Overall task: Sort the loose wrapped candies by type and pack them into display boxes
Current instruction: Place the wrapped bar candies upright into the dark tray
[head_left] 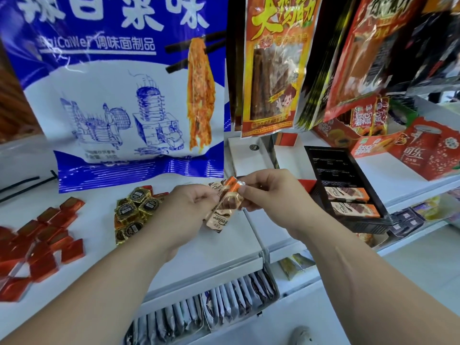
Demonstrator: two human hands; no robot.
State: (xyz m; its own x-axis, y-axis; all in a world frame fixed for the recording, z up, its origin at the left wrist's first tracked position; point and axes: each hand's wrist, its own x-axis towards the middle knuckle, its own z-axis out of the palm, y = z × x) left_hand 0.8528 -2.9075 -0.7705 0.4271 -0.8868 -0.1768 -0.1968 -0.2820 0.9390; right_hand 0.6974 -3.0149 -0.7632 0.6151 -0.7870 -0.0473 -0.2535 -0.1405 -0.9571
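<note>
I see the left hand (189,210) and right hand (268,197) both pinching a bunch of orange-ended candy bars (227,199) over the white shelf (224,247), the black display tray (336,158) to their right holding two like bars at its near end.
</note>
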